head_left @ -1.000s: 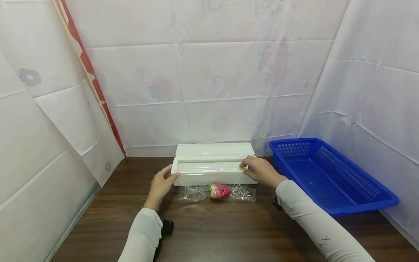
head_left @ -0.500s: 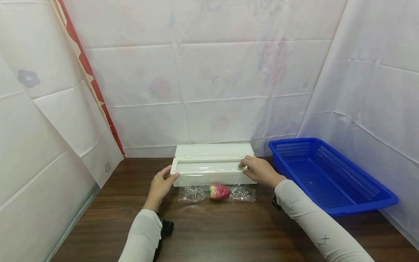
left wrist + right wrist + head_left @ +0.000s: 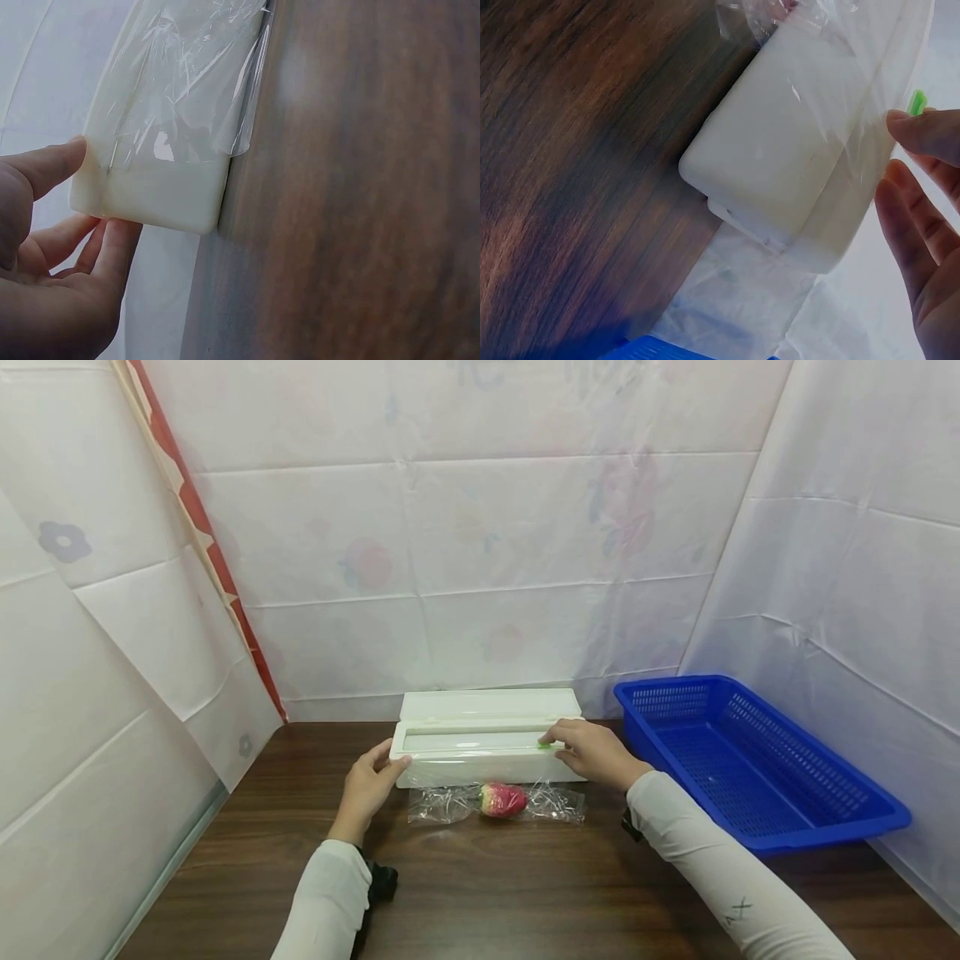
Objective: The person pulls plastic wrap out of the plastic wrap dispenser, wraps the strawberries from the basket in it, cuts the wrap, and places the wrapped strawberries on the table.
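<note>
A long white cling film dispenser stands on the table with its lid raised at the back. My left hand grips its left end; in the left wrist view the thumb lies along one edge and the fingers bend at the end face. A small green slide cutter sits on the front rim, pinched by my right hand. Clear film hangs down over the dispenser's front. On the table before it lies a red strawberry inside crinkled clear film.
A blue plastic basket with slotted walls stands at the right, beside my right forearm. White patterned sheets hang behind and along both sides of the brown wooden table.
My right hand has slid a little to the left along the dispenser's front rim, taking the green slide cutter with it. The left hand keeps its hold on the end.
</note>
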### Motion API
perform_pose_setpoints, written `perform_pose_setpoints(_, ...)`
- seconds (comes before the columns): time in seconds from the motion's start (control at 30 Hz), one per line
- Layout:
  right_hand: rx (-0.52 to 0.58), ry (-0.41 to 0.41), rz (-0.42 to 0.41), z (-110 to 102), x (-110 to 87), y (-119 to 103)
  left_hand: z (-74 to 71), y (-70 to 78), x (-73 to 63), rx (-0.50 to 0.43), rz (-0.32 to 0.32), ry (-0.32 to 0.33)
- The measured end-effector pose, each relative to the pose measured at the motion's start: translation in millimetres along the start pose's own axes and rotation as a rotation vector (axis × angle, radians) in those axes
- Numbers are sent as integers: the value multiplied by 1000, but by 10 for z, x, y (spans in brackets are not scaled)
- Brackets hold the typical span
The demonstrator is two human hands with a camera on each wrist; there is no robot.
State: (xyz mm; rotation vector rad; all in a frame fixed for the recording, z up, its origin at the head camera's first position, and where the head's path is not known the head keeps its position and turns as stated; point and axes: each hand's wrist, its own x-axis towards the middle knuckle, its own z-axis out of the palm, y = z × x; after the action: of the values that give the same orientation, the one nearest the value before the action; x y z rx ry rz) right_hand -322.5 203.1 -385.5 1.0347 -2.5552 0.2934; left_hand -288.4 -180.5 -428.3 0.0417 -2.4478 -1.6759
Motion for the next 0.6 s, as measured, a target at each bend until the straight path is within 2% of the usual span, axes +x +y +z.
perform_pose_setpoints(0.33,-32,-21,1,3,9,-31,2,7,7,15,-6,4)
perform_pose_setpoints(0.6,-52,-44,-30,-18,26,-58,-1,-5,2,8,0,1)
